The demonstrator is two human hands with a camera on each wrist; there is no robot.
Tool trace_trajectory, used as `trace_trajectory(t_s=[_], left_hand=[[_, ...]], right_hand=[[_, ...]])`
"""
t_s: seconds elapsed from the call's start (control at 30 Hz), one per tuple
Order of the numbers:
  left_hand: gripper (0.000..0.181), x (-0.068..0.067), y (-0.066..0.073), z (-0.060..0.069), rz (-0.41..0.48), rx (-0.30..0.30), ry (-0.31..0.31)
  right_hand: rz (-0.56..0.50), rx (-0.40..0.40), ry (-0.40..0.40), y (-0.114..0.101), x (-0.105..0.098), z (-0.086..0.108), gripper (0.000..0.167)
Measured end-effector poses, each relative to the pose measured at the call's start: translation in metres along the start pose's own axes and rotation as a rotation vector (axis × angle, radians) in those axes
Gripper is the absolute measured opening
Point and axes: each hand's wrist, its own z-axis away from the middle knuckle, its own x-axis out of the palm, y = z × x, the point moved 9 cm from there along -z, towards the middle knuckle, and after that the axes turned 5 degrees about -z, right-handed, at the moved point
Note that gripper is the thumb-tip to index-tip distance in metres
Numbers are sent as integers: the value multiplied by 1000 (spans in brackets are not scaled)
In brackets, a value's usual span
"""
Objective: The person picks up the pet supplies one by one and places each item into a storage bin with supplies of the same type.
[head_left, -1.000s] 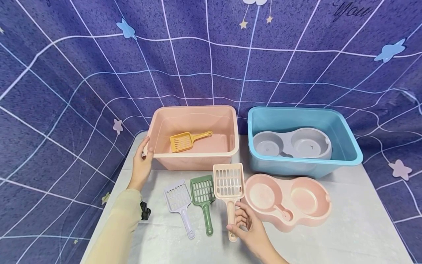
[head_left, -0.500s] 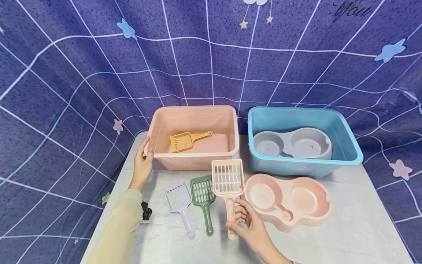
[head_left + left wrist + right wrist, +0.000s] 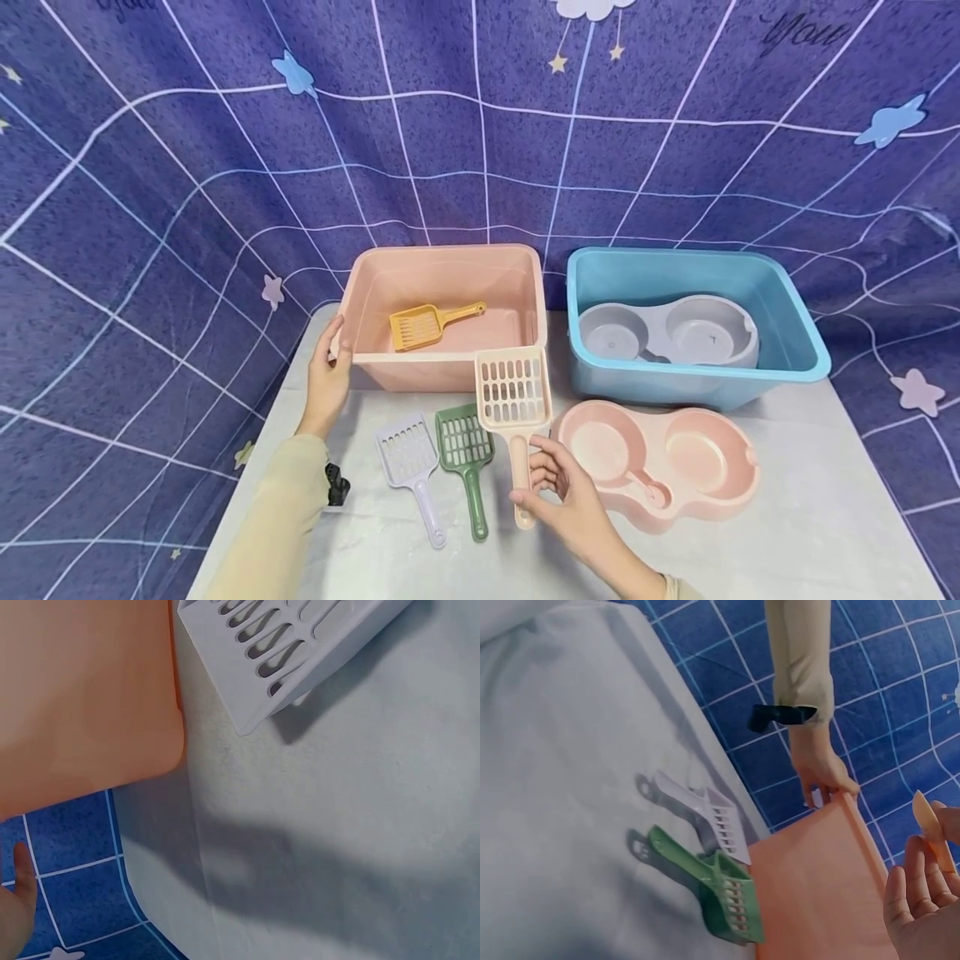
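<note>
OK, head view: right hand [image 3: 573, 504] pinches the beige scoop [image 3: 516, 432] by its handle, up off the table [image 3: 360, 558], its slotted head overlapping the front rim of the pink bin [image 3: 427, 373] in view; left hand [image 3: 327, 387] grips that bin's front left corner, yellow scoop [image 3: 440, 320] inside. Left wrist: part of the left hand at frame edge, can't read its grip there, lilac scoop [image 3: 236, 679] near the pink bin's wall. Right wrist: green scoop [image 3: 711, 881] beside the lilac scoop, right hand's fingers curled at the beige scoop's handle.
</note>
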Motion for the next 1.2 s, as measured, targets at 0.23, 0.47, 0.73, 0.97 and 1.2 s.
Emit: trace_trajectory(t_s=[0.23,0.47,0.73,0.97,1.2], left_hand=[[48,5,10,8,32,5,9],[48,6,10,7,68,10,26],[47,0,11,7,55,11,47],[47,-1,12,8,47,12,51],[46,-1,12,8,53,16,54]], right_hand=[[22,-6,21,-5,-3,-14,65],[19,0,74,-8,-8,-31,65],[21,0,97,-10,-8,-45,63],[13,-13,83,-12,-6,-52,62],[19,-10,79,-11,-5,-59,64]])
